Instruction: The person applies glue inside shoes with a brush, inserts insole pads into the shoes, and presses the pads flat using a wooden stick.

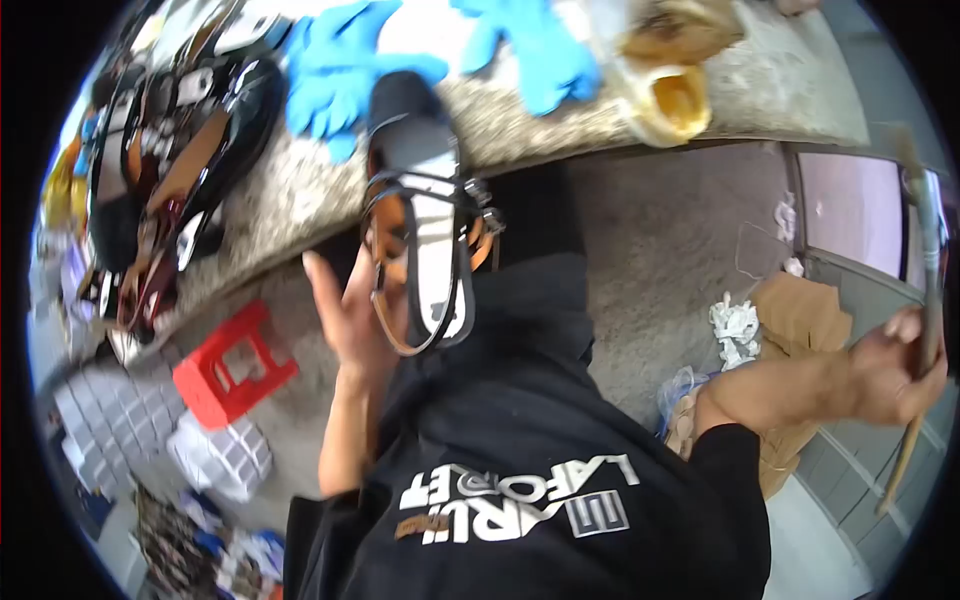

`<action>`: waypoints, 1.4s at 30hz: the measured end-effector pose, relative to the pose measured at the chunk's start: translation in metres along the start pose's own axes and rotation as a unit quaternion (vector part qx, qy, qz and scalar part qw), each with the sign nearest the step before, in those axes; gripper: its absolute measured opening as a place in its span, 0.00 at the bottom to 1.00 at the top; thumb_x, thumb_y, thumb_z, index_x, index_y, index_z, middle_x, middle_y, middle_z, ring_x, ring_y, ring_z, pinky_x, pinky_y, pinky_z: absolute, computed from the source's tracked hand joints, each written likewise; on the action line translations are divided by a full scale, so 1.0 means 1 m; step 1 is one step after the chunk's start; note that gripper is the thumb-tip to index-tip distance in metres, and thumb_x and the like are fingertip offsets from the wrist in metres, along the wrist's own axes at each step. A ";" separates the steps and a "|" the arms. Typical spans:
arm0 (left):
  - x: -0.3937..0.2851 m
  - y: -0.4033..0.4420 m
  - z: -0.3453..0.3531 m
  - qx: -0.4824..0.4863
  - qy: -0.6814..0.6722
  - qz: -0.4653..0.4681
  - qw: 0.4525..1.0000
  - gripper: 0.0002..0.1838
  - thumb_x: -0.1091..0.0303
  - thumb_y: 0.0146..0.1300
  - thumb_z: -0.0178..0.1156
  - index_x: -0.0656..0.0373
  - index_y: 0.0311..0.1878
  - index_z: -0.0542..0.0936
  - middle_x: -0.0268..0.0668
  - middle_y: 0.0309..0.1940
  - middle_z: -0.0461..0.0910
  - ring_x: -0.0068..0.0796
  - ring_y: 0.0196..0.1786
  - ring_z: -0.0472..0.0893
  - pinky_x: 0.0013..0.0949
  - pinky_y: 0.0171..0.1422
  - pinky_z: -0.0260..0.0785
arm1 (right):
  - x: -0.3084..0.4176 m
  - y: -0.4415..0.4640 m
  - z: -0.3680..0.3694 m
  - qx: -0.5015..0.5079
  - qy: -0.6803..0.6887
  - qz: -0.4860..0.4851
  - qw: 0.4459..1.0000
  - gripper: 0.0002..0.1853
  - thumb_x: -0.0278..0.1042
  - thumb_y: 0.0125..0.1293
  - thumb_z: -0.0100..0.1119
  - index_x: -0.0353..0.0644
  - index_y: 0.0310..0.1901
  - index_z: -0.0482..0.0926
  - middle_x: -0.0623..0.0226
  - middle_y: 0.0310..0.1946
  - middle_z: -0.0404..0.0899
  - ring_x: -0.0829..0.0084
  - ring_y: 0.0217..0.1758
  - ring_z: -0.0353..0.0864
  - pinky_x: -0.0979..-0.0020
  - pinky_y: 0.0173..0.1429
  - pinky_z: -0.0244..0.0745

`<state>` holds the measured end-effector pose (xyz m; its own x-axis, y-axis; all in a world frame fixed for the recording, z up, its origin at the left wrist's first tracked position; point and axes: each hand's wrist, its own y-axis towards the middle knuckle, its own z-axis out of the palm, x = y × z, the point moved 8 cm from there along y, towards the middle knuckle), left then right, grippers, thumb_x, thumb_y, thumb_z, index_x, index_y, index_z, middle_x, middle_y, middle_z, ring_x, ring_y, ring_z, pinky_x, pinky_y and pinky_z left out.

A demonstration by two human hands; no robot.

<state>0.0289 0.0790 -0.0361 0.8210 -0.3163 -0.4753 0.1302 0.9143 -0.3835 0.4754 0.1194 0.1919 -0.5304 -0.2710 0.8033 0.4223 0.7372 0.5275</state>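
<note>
A black strappy sandal (437,250) with a white insole and buckles is in front of my body, its toe end over the table's front edge. My left hand (365,315) is under and beside it; the thumb sticks out to the left and the other fingers are partly hidden behind the sandal. Far out to the right, my right hand (900,370) is wrapped round a long thin stick (932,260), slightly blurred, its upper end near the edge of view.
Blue gloves (335,75) and a jar with yellowish contents (675,105) lie on the worn table (790,95). Several shoes (185,150) crowd its left end. A red stool (235,365) stands below left; cardboard (800,315) and crumpled white paper (735,328) lie right.
</note>
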 end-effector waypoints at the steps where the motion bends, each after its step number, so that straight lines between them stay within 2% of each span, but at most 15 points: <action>1: -0.004 0.003 -0.001 -0.011 0.079 0.002 0.997 0.49 0.26 0.67 0.29 0.66 0.70 0.60 0.50 0.64 0.69 0.43 0.64 0.74 0.44 0.69 0.66 | 0.000 -0.006 -0.002 -0.035 0.032 -0.047 0.998 0.11 0.31 0.67 0.59 0.29 0.40 0.80 0.58 0.32 0.82 0.73 0.22 0.72 0.75 0.26 0.66; 2: -0.008 0.006 -0.003 -0.022 0.158 0.001 0.987 0.52 0.23 0.65 0.28 0.66 0.71 0.59 0.49 0.65 0.69 0.42 0.63 0.74 0.43 0.69 0.66 | 0.002 -0.014 -0.001 -0.068 0.061 -0.096 0.991 0.10 0.31 0.67 0.59 0.29 0.40 0.80 0.58 0.32 0.82 0.73 0.21 0.71 0.75 0.25 0.65; 4: -0.008 0.006 0.014 -0.005 0.222 0.045 0.974 0.54 0.22 0.64 0.28 0.66 0.74 0.52 0.47 0.65 0.69 0.39 0.63 0.74 0.41 0.70 0.65 | -0.093 -0.061 0.046 -0.073 0.186 0.334 0.921 0.12 0.33 0.70 0.56 0.31 0.33 0.77 0.64 0.24 0.76 0.75 0.19 0.65 0.76 0.26 0.62; 5: -0.010 0.006 0.025 0.023 0.274 0.074 0.959 0.55 0.23 0.65 0.29 0.67 0.76 0.47 0.45 0.64 0.70 0.38 0.63 0.74 0.40 0.70 0.64 | -0.088 -0.058 0.046 0.021 0.355 0.257 0.899 0.11 0.32 0.71 0.54 0.29 0.43 0.75 0.58 0.26 0.77 0.73 0.21 0.67 0.76 0.25 0.62; 7: -0.006 0.003 0.028 0.005 0.290 0.064 0.955 0.50 0.29 0.70 0.33 0.69 0.76 0.47 0.45 0.63 0.71 0.36 0.64 0.73 0.39 0.71 0.61 | -0.036 -0.074 0.029 0.038 0.309 0.032 0.950 0.16 0.32 0.72 0.51 0.29 0.54 0.72 0.56 0.27 0.75 0.72 0.21 0.66 0.77 0.24 0.61; 9: -0.003 0.002 0.031 0.000 0.326 0.072 0.943 0.47 0.33 0.72 0.33 0.70 0.76 0.48 0.45 0.62 0.72 0.34 0.64 0.72 0.38 0.72 0.60 | 0.040 -0.095 0.047 0.022 0.212 -0.170 0.962 0.14 0.32 0.71 0.49 0.31 0.52 0.72 0.61 0.25 0.70 0.73 0.20 0.64 0.77 0.23 0.59; 11: -0.005 0.004 0.036 -0.001 0.336 0.097 0.937 0.46 0.34 0.73 0.30 0.70 0.75 0.50 0.45 0.61 0.73 0.33 0.63 0.72 0.36 0.72 0.59 | 0.078 -0.116 0.078 0.046 0.169 -0.242 0.954 0.13 0.31 0.71 0.50 0.31 0.50 0.73 0.61 0.26 0.71 0.72 0.21 0.66 0.76 0.24 0.61; 15: -0.006 0.007 0.044 -0.005 0.314 0.101 0.944 0.49 0.28 0.70 0.26 0.67 0.74 0.53 0.43 0.58 0.75 0.32 0.60 0.75 0.35 0.68 0.64 | 0.103 -0.153 0.149 0.174 0.126 -0.233 0.948 0.09 0.28 0.69 0.52 0.32 0.47 0.74 0.59 0.27 0.74 0.72 0.23 0.71 0.75 0.26 0.66; 19: -0.006 0.007 0.040 -0.028 0.269 0.102 0.957 0.54 0.24 0.66 0.17 0.66 0.68 0.66 0.42 0.54 0.78 0.30 0.54 0.76 0.32 0.63 0.64 | 0.107 -0.175 0.194 0.247 0.078 -0.230 0.938 0.06 0.25 0.68 0.54 0.32 0.43 0.76 0.57 0.29 0.77 0.71 0.25 0.75 0.75 0.28 0.70; 23: -0.009 0.011 0.050 0.081 0.301 0.118 0.943 0.55 0.21 0.63 0.24 0.65 0.72 0.55 0.44 0.58 0.73 0.33 0.58 0.75 0.35 0.63 0.68 | 0.093 -0.182 0.241 0.253 0.039 -0.236 0.937 0.03 0.22 0.67 0.56 0.33 0.40 0.77 0.55 0.31 0.81 0.70 0.27 0.79 0.74 0.30 0.75; 26: -0.007 0.006 0.036 0.017 0.318 0.080 0.944 0.59 0.20 0.61 0.23 0.68 0.77 0.42 0.47 0.72 0.60 0.35 0.73 0.62 0.37 0.77 0.50 | 0.074 -0.185 0.272 0.225 0.015 -0.213 0.951 0.01 0.20 0.66 0.58 0.33 0.37 0.78 0.53 0.32 0.83 0.69 0.29 0.83 0.73 0.32 0.78; 28: -0.005 0.008 0.031 0.040 0.305 0.087 0.947 0.60 0.19 0.60 0.22 0.68 0.77 0.41 0.47 0.73 0.58 0.36 0.73 0.60 0.37 0.77 0.49 | 0.064 -0.186 0.280 0.201 0.007 -0.168 0.965 0.07 0.23 0.65 0.61 0.33 0.29 0.77 0.55 0.31 0.84 0.69 0.30 0.83 0.72 0.34 0.78; 31: -0.008 0.008 0.026 0.052 0.285 0.097 0.952 0.64 0.17 0.57 0.18 0.71 0.76 0.40 0.50 0.74 0.56 0.38 0.74 0.60 0.37 0.77 0.48 | 0.059 -0.183 0.276 0.196 0.027 -0.111 0.974 0.07 0.22 0.66 0.61 0.33 0.29 0.77 0.55 0.32 0.84 0.70 0.29 0.82 0.72 0.34 0.78; 39: -0.010 0.013 0.017 0.010 0.370 0.106 0.923 0.71 0.13 0.47 0.10 0.75 0.75 0.44 0.55 0.71 0.61 0.41 0.72 0.64 0.37 0.76 0.52 | 0.052 -0.178 0.268 0.228 0.059 -0.041 0.971 0.07 0.22 0.66 0.61 0.36 0.29 0.76 0.57 0.29 0.83 0.78 0.23 0.77 0.76 0.30 0.74; 42: -0.012 0.015 0.012 -0.056 0.342 0.107 0.932 0.74 0.08 0.42 0.19 0.75 0.71 0.58 0.48 0.65 0.70 0.34 0.66 0.70 0.34 0.73 0.56 | 0.055 -0.178 0.266 0.238 0.064 -0.060 0.967 0.06 0.21 0.65 0.61 0.36 0.29 0.77 0.57 0.28 0.82 0.78 0.22 0.76 0.76 0.29 0.73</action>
<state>0.0274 0.0993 -0.0267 0.2709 -0.2526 -0.9289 -0.0864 0.9547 -0.2848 0.1763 0.1381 0.0686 -0.4457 -0.4253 0.7877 -0.0395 0.8884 0.4573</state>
